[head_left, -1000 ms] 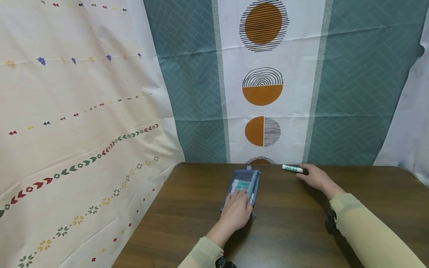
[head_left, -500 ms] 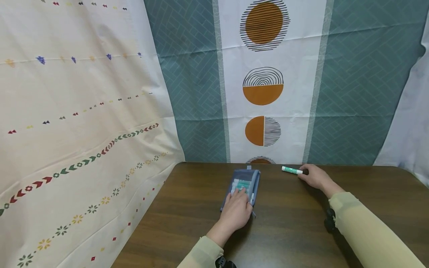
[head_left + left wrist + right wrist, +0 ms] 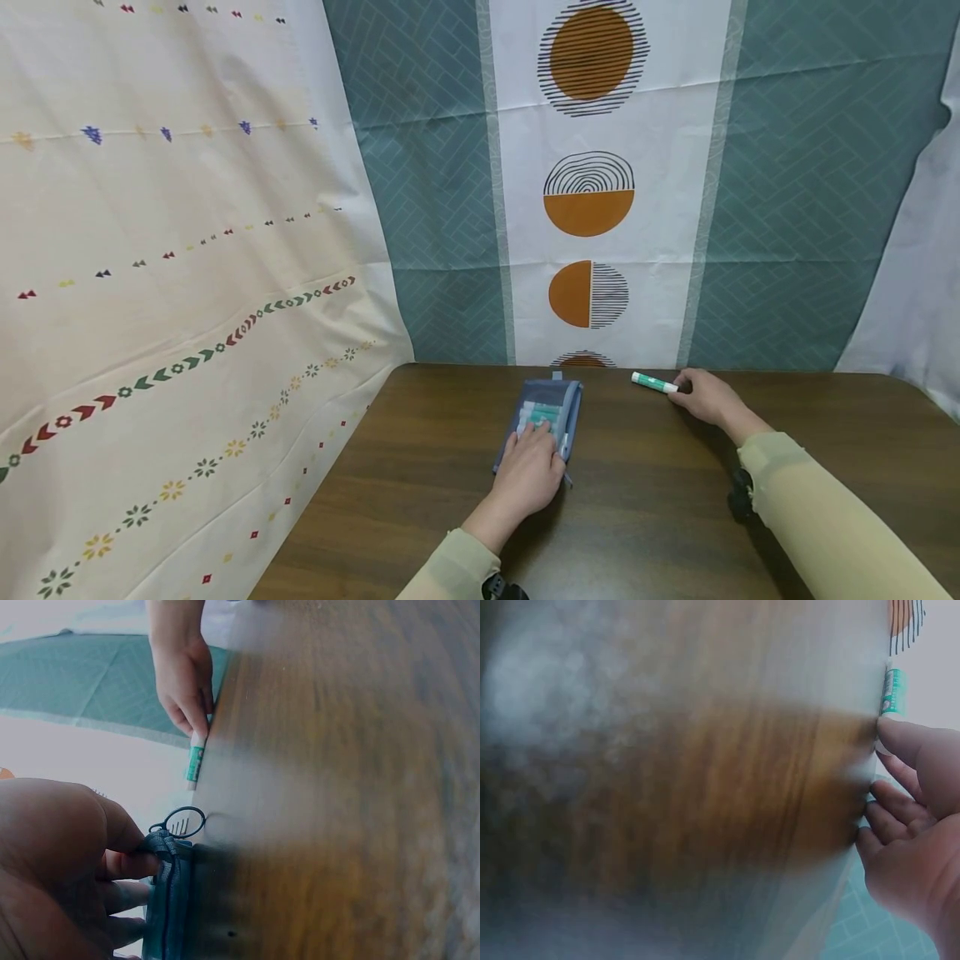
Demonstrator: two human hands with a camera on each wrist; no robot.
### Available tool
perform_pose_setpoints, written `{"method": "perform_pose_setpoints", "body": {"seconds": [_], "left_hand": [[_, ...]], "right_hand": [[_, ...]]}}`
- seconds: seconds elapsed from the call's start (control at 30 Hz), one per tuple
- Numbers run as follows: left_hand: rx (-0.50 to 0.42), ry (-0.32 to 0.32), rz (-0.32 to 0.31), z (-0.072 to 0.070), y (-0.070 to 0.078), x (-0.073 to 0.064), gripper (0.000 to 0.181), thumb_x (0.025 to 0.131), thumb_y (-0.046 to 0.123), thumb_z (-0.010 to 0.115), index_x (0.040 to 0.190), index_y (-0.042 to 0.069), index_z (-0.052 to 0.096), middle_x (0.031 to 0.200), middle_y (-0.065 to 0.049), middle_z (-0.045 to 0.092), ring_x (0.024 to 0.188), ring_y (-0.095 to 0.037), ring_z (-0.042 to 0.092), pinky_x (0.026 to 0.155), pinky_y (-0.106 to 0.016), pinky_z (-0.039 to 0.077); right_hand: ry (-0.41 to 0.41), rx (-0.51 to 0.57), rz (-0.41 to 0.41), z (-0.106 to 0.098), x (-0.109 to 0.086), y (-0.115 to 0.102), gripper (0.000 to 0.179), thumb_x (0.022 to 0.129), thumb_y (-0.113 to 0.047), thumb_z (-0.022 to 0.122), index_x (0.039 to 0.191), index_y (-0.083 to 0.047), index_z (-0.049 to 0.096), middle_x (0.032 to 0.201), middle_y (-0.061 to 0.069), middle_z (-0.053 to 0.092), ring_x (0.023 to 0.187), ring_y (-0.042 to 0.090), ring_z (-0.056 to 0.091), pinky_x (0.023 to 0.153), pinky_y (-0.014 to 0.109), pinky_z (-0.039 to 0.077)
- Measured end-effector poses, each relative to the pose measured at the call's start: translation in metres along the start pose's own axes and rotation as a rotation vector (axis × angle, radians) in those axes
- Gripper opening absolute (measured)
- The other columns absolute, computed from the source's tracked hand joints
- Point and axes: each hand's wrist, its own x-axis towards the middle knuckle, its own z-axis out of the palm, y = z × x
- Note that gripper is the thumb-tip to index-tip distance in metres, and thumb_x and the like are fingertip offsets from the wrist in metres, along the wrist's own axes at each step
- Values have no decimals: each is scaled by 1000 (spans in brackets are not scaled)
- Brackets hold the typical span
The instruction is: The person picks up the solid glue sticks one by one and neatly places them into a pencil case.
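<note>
A blue-grey zip pouch (image 3: pixel 551 392) lies on the table, with several white-and-green sticks (image 3: pixel 542 412) showing through its see-through front. My left hand (image 3: pixel 529 471) rests on the pouch's near half, fingers stretched over its face and thumb by the zipped side. In the left wrist view, a dark ring (image 3: pixel 184 823) stands out at the pouch's zip end, just past the fingertips. Near the far table edge, a white marker with a green label (image 3: pixel 651 382) lies slantwise. My right hand (image 3: pixel 707 396) pinches its right end between thumb and fingers; the other fingers touch the tabletop.
The brown wooden table (image 3: pixel 637 517) runs back to a hanging cloth (image 3: pixel 795 317) with teal and white panels. A cream patterned cloth (image 3: pixel 187 375) hangs along the left side. Dark bands with a camera sit on both wrists.
The right thumb and fingers have closed on the marker's right end, and the marker has tilted slightly, its right end nearer me. The left hand and pouch stay in place.
</note>
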Motion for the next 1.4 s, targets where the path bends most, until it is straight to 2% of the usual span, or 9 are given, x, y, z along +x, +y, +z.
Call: {"method": "perform_pose_setpoints", "body": {"seconds": [0.2, 0.43, 0.63, 1.03, 1.1, 1.17, 1.27, 1.4], "left_hand": [[7, 2, 5, 0, 0, -1, 23, 109, 13, 59, 86, 11, 59, 162, -18, 57, 155, -43, 46, 125, -66, 33], [6, -1, 1, 0, 0, -2, 22, 109, 13, 59, 87, 11, 60, 162, -18, 57, 156, -42, 45, 126, -66, 33], [7, -1, -2, 0, 0, -2, 22, 109, 13, 59, 88, 11, 60, 162, -18, 57, 156, -42, 46, 126, -66, 33], [8, 9, 11, 0, 0, -2, 25, 109, 11, 58, 83, 11, 57, 161, -20, 58, 154, -44, 47, 125, -67, 34], [9, 9, 10, 0, 0, -2, 25, 109, 11, 57, 83, 11, 57, 161, -19, 58, 154, -44, 47, 125, -67, 34], [8, 10, 9, 0, 0, -2, 25, 109, 12, 58, 84, 11, 58, 161, -19, 58, 154, -44, 47, 125, -67, 34], [3, 6, 5, 0, 1, -2, 24, 109, 12, 58, 85, 11, 60, 161, -19, 58, 155, -44, 46, 125, -67, 33], [4, 7, 5, 0, 1, -1, 24, 109, 12, 59, 85, 11, 60, 161, -19, 58, 155, -44, 46, 125, -67, 33]], "right_hand": [[9, -2, -8, -1, -2, 1, 28, 106, -22, 69, 113, 5, 68, 118, 33, 67, 92, 37, 59, 85, 57, 53], [32, 38, -8, 0, -6, -2, 31, 107, -21, 69, 119, 8, 68, 128, 38, 65, 105, 44, 62, 93, 64, 53], [46, 82, -34, 1, -10, -5, 30, 107, -23, 70, 117, 5, 69, 127, 35, 66, 110, 47, 62, 95, 65, 51], [65, 135, -97, 11, -10, -25, 21, 104, -22, 76, 109, -2, 73, 122, 26, 70, 99, 35, 59, 87, 51, 49], [68, 138, -120, 14, -8, -28, 20, 103, -22, 78, 107, -3, 74, 126, 28, 71, 105, 39, 63, 89, 52, 50], [61, 145, -137, 16, -7, -33, 19, 103, -23, 78, 105, -4, 74, 133, 31, 70, 117, 47, 64, 93, 54, 51], [39, 157, -157, 19, -6, -41, 18, 103, -24, 79, 102, -7, 74, 145, 35, 64, 135, 54, 58, 99, 57, 51], [5, 170, -177, 21, -6, -51, 16, 103, -24, 79, 101, -9, 74, 148, 36, 61, 139, 55, 56, 98, 57, 50]]}}
